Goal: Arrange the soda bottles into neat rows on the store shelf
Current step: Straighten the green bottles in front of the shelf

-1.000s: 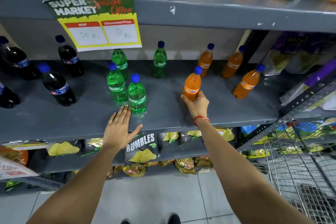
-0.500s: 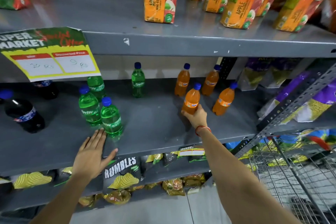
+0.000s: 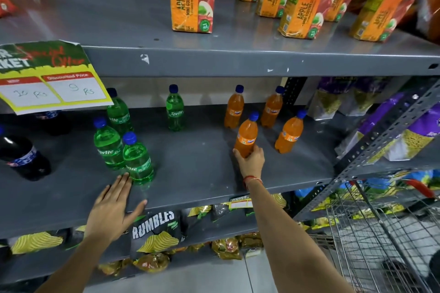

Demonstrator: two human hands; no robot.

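Gripping base of orange Fanta bottle point(image 3: 246, 137), right hand point(image 3: 251, 162); left hand point(image 3: 112, 209) flat, fingers spread, on grey shelf point(image 3: 195, 169) beside green Sprite bottle point(image 3: 138, 159).

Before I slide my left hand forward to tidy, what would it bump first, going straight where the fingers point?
Most likely the nearest green Sprite bottle: the left hand lies flat on the shelf, fingertips almost at its base.
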